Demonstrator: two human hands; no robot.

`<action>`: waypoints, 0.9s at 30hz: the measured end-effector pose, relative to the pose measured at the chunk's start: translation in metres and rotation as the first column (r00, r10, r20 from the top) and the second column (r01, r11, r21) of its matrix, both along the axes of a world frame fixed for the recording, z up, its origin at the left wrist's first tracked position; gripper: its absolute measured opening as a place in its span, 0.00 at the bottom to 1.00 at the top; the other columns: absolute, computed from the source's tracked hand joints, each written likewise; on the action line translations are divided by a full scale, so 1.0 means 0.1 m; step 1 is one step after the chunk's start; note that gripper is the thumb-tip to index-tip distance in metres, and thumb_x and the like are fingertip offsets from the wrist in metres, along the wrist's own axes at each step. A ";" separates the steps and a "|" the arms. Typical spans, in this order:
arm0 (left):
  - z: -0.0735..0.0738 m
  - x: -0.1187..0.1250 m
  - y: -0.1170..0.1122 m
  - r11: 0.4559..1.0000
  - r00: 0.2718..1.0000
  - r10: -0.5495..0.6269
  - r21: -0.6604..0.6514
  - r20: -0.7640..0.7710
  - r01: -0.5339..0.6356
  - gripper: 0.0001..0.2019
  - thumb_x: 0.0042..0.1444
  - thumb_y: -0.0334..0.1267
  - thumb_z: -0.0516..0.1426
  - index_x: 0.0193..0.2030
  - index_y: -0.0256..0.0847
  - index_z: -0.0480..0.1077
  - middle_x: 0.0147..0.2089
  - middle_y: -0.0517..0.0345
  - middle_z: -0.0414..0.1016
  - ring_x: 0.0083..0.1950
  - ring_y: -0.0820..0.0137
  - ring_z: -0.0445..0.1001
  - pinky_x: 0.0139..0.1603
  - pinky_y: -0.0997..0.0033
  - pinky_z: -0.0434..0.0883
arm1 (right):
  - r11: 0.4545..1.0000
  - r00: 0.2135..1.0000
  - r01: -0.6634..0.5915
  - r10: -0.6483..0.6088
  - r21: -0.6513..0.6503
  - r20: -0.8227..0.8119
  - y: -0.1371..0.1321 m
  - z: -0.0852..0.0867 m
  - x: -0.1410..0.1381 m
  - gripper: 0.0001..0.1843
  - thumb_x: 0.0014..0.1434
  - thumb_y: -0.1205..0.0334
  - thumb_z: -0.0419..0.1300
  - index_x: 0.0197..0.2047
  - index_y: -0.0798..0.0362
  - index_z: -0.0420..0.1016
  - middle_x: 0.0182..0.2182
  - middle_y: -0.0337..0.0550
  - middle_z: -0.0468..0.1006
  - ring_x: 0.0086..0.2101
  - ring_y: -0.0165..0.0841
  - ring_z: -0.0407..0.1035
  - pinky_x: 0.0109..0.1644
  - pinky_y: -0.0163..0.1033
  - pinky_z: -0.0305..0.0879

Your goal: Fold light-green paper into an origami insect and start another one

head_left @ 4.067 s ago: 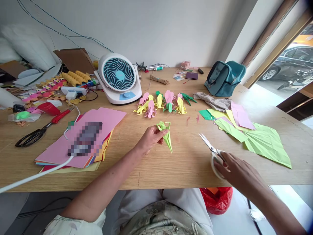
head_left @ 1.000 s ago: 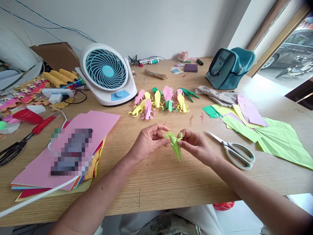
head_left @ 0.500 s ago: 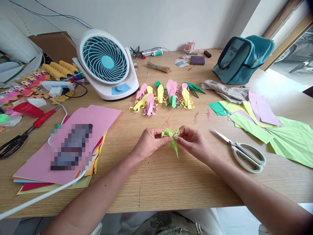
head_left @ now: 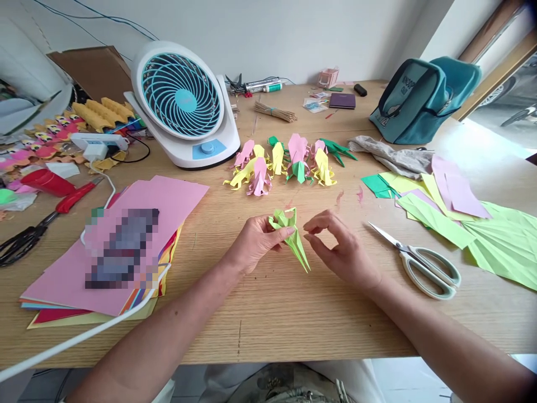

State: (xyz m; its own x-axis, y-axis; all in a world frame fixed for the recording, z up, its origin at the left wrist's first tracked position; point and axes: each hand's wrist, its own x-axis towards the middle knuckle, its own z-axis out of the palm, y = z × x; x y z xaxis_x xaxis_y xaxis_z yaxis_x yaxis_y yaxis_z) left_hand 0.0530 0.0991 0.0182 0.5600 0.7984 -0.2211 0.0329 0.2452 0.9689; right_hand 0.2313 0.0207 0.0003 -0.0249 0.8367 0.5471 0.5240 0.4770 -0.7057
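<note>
Over the middle of the wooden table, my left hand (head_left: 255,240) pinches a light green folded paper figure (head_left: 297,250) between thumb and fingers. Its long pointed ends hang down toward me, and small curled strips stick up at the top. Just right of it, my right hand (head_left: 342,246) is apart from the paper, thumb and index finger curved with a gap between them and nothing in it. Beyond the hands stands a group of several folded paper figures (head_left: 298,150) in pink, yellow and green. Scissors (head_left: 428,268) with pale handles lie right of my right hand.
On the left are a stack of coloured paper (head_left: 62,274) with a blurred-out dark object on it, a white cable, red-handled pliers-like tool (head_left: 75,201) and a fan (head_left: 184,106). At right lie paper sheets (head_left: 503,240), a grey cloth (head_left: 390,154) and a teal bag (head_left: 419,106).
My right hand has let go of the green paper figure and moved slightly right. In my left hand the figure has turned, its long points now showing side by side. The view has shifted slightly.
</note>
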 end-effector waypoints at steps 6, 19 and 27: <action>-0.01 0.00 -0.03 0.998 0.998 -0.049 -0.038 0.046 0.051 0.13 0.47 0.45 0.67 0.29 0.37 0.73 0.28 0.62 0.73 0.30 0.78 0.70 0.26 0.82 0.67 | 0.961 0.903 -0.090 -0.032 0.261 0.429 -0.01 0.02 0.03 0.15 0.61 0.75 0.58 0.49 0.51 0.72 0.36 0.46 0.72 0.34 0.34 0.67 0.36 0.41 0.64; 0.08 0.01 -0.12 0.994 0.997 -0.070 -0.079 0.044 0.073 0.14 0.43 0.44 0.68 0.27 0.36 0.71 0.26 0.63 0.71 0.28 0.77 0.70 0.26 0.80 0.67 | 0.928 0.865 -0.171 -0.019 0.332 0.501 -0.06 0.03 0.12 0.15 0.62 0.71 0.58 0.50 0.47 0.73 0.38 0.44 0.79 0.35 0.34 0.71 0.39 0.42 0.66; 0.10 0.00 -0.11 0.994 0.997 -0.068 -0.089 0.030 0.071 0.15 0.43 0.45 0.69 0.28 0.36 0.71 0.27 0.62 0.72 0.29 0.76 0.71 0.28 0.79 0.69 | 0.921 0.843 -0.190 -0.024 0.340 0.538 -0.08 0.04 0.10 0.14 0.60 0.72 0.59 0.48 0.50 0.72 0.39 0.46 0.79 0.37 0.35 0.71 0.41 0.43 0.67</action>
State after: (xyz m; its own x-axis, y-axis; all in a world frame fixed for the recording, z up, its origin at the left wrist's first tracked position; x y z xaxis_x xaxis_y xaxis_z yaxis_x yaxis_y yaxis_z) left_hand 0.0531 0.0882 0.0283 0.6202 0.7349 -0.2743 0.0274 0.3291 0.9439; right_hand 0.2416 0.0126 0.0041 -0.4557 0.5589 0.6928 0.7064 0.7007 -0.1005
